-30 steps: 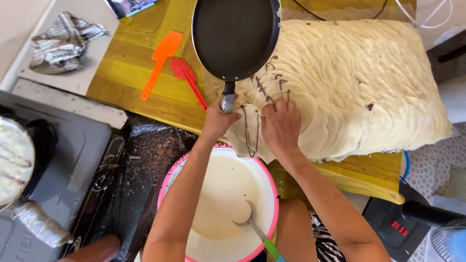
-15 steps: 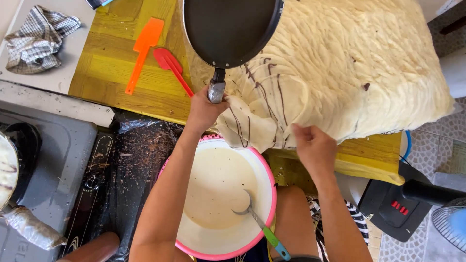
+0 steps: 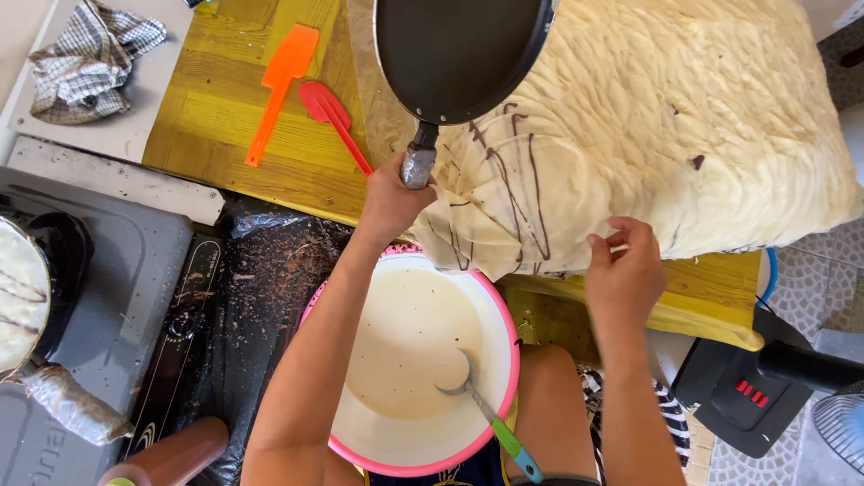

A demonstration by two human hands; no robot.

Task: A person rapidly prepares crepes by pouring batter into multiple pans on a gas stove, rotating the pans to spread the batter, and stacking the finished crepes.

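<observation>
The left hand point(image 3: 389, 200) grips the metal handle of a black frying pan point(image 3: 459, 54), its fingers wrapped tight around the handle's end. The pan is held above the far part of the yellow wooden bench point(image 3: 216, 117), its dark round face turned toward the camera, over the left end of a big heap of pale thin flatbread point(image 3: 684, 117). That heap covers most of the bench's right side and hangs over its near edge. The uppermost sheet, just below the pan, carries dark brown drizzled lines.

The right hand point(image 3: 625, 274) rests at the near edge of the heap, its fingers curled and pinching the edge of a sheet where it droops over the bench's near edge.

Between the forearms, below the bench's near edge, sits a pink-rimmed bowl point(image 3: 504, 315) of cream-coloured batter with a ladle point(image 3: 486, 409) lying in it, the scoop sunk in the batter and its green and blue handle pointing to the near right.

On the bench's left part lie an orange spatula point(image 3: 281, 85) and a red spatula point(image 3: 331, 121), just beside each other. A checked cloth point(image 3: 90, 58) is bunched on a grey tray past the bench's left edge. A grey stove point(image 3: 99, 297) stands at the near left.
</observation>
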